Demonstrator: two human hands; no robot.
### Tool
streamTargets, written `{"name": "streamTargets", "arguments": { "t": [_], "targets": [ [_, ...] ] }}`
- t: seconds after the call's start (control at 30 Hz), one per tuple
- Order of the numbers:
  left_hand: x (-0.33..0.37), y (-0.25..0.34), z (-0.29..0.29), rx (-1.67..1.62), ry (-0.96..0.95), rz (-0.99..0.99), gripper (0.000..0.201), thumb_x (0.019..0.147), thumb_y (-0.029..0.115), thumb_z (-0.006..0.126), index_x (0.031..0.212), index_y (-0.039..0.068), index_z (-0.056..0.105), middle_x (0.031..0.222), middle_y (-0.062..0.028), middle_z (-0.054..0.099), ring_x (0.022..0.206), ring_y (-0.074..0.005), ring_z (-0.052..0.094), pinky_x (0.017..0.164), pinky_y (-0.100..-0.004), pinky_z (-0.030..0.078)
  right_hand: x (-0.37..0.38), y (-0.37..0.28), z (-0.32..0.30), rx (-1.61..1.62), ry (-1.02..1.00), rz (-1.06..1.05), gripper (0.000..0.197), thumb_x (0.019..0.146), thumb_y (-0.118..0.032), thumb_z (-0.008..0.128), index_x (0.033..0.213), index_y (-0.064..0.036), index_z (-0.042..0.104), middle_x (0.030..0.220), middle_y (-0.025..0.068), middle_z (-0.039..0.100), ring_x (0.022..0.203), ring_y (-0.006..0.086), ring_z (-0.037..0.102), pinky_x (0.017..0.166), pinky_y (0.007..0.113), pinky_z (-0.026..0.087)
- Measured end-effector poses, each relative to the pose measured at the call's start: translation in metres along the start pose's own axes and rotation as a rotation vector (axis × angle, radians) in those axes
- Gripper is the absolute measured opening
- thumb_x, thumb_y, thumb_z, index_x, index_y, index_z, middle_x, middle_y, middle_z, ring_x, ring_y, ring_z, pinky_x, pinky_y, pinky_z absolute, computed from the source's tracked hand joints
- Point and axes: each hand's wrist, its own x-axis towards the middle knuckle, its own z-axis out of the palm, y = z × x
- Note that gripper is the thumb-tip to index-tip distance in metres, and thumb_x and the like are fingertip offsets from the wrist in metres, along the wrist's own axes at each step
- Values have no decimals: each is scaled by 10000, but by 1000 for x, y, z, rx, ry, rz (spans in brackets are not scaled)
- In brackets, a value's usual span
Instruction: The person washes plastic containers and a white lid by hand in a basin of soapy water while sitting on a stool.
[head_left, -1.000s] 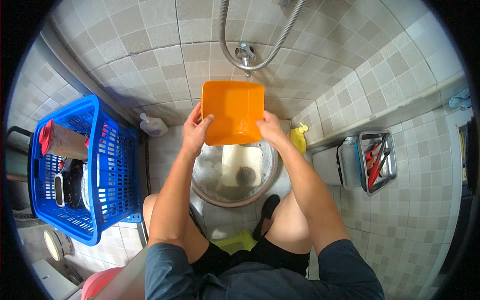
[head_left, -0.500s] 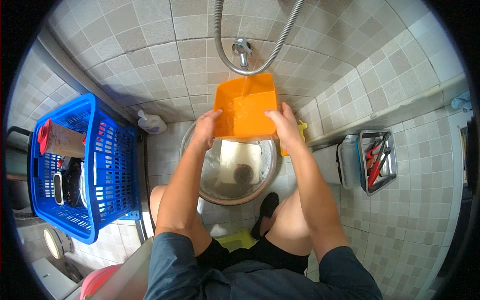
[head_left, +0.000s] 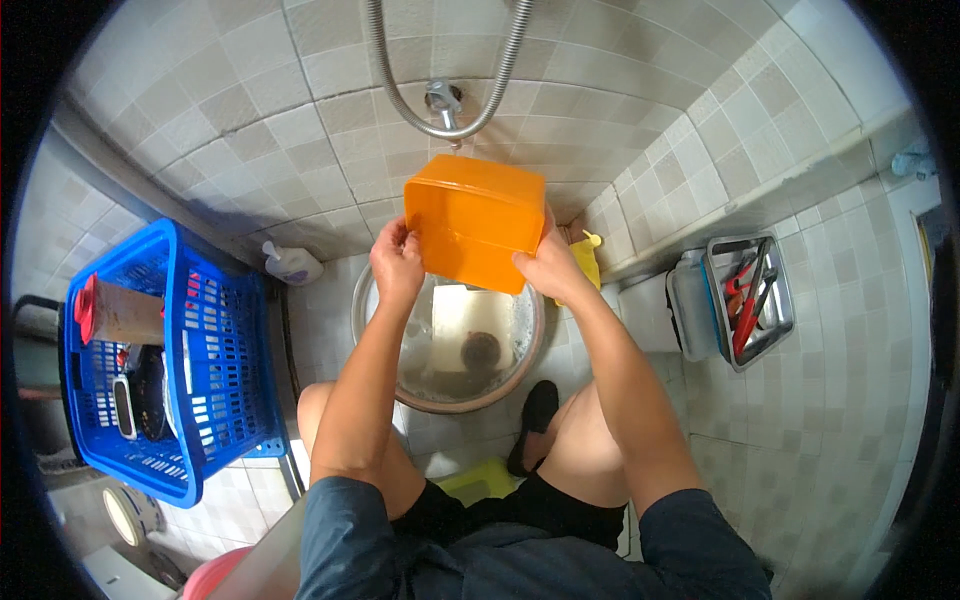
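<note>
An orange rectangular plastic tub (head_left: pixel 470 230) is held tilted between my two hands, just below the metal tap (head_left: pixel 445 105). My left hand (head_left: pixel 399 262) grips its left side, fingers bent at the wall. On the lower right corner my right hand (head_left: pixel 548 262) has its thumb in front and its other fingers hidden behind. Beneath the tub stands a round metal basin (head_left: pixel 358 325) of cloudy water. A cream-coloured rectangular piece (head_left: pixel 455 330) lies in it, with a dark round scrubber (head_left: pixel 481 351) on top.
A blue basket (head_left: pixel 225 350) with a red-lidded container (head_left: pixel 125 310) stands at left. Near the wall are a white bottle (head_left: pixel 292 264) and a yellow pouch (head_left: pixel 583 265). At right, a metal tray (head_left: pixel 712 290) holds red-handled tools. A flexible metal hose (head_left: pixel 515 40) loops around the tap.
The tub has tipped and turned in my hands, and shifted out of the water stream that was running into it. My hands have moved with it. The whole view has shifted slightly.
</note>
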Motion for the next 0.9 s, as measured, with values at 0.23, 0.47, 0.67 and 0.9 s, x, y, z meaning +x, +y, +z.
{"name": "streamTargets", "arguments": {
  "t": [0.23,0.47,0.67,0.9],
  "targets": [
    [-10,54,-25,446,-3,407,358,908,37,671,1260,-15,635,1198,-171,698,1078,-322,683,943,-417,540,8,-16,15,653,-116,629,315,947,-148,535,1229,-32,613,1042,134,697,910,277,681,671,461,561],
    [-68,62,-14,993,-765,683,469,844,379,777,1184,74,669,1047,-175,713,998,-371,676,913,-480,509,29,-20,18,520,-315,794,397,879,-213,531,1231,-42,602,1135,176,657,981,329,651,805,617,523],
    [-59,38,-11,787,-573,692,199,923,210,701,1029,45,669,881,-164,719,802,-359,701,728,-416,562,32,-43,24,732,-212,428,640,954,-662,532,1210,-87,648,1132,66,670,980,167,623,777,377,520],
    [-21,42,0,-186,-365,-63,166,1051,152,568,1088,-2,616,972,-67,711,802,-139,675,735,-308,564,38,-29,22,717,-236,513,579,964,-623,560,1253,-126,624,1193,29,621,1001,169,572,802,365,494]
  ]
}}
